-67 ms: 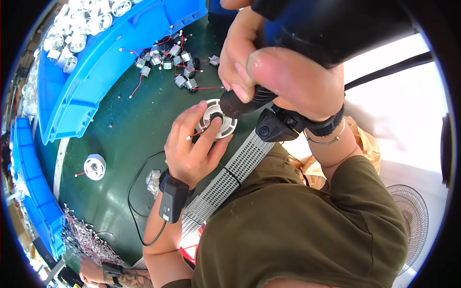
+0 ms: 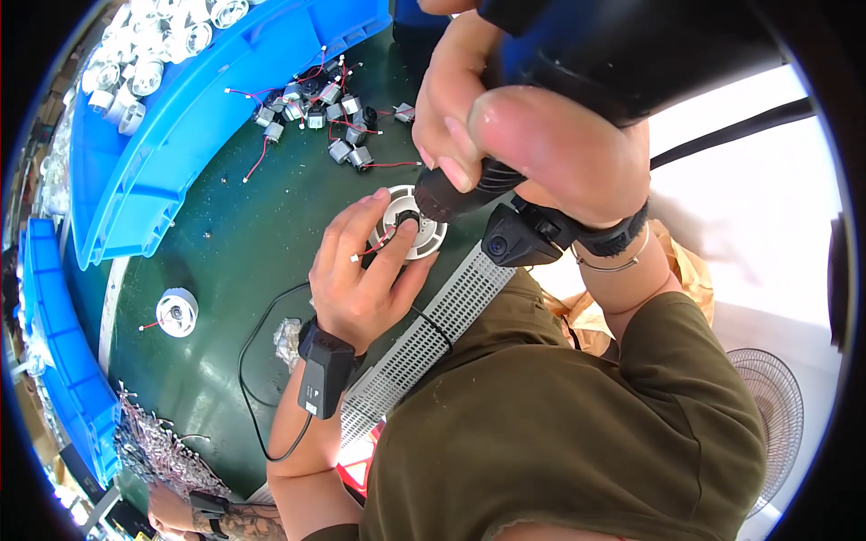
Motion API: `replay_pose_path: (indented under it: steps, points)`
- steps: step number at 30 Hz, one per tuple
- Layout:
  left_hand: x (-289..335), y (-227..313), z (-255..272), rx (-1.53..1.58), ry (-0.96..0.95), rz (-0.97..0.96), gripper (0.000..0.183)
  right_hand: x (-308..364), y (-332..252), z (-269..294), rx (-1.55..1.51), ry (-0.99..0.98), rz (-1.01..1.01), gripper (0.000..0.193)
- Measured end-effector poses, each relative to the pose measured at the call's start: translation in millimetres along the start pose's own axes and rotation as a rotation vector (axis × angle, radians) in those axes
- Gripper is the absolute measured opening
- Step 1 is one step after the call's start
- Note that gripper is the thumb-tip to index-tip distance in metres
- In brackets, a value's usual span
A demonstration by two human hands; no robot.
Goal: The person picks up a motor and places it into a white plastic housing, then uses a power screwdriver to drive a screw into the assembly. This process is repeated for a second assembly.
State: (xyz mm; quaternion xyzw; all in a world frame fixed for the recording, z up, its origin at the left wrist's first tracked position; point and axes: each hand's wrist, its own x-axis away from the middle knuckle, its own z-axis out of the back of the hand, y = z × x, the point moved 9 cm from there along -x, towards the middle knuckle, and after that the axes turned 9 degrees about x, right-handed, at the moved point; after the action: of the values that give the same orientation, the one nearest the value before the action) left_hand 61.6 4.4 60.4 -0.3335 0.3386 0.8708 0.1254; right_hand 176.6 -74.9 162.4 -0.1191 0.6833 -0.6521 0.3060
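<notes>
My right hand [image 2: 546,149] grips a black electric screwdriver [image 2: 649,54] from above. The driver's ribbed nose slants down to a round white plastic housing [image 2: 435,242], hiding part of it; its bit cannot be seen. My left hand [image 2: 356,288] steadies that housing on the green table, thumb and fingers around the rim and one fingertip on a small black part [image 2: 408,217] in its middle. A red wire with a white plug [image 2: 355,258] sticks out beside those fingers. Left of this hand sits another white round housing [image 2: 178,312], also with a wire.
Small motors with red wires [image 2: 338,117] lie scattered beyond my hands. A blue bin [image 2: 189,117] of white parts stands far left, another blue bin [image 2: 68,352] nearer. Bundled wires [image 2: 167,442] lie near a co-worker's arm [image 2: 244,521]. A white perforated strip [image 2: 433,334] edges the table.
</notes>
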Motion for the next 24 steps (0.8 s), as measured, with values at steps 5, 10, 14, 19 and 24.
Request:
replay_pose_path:
  steps: [5,10,14,19,24]
  points:
    - [-2,0,1,0.036,0.008,0.002,0.032,-2,0,2,0.027,-0.032,0.035,0.028]
    - [0,-1,0,0.026,0.007,0.006,0.032,-8,4,-4,0.050,-0.059,0.069,0.027]
    - [0,-1,0,0.034,-0.009,0.014,0.032,-5,3,-5,0.068,-0.082,0.099,0.027]
    - [1,0,-1,0.029,-0.003,0.004,0.032,-11,6,-9,0.094,-0.110,0.137,0.026]
    - [1,-3,0,0.036,0.009,0.013,0.033,-9,6,-13,0.122,-0.140,0.171,0.026]
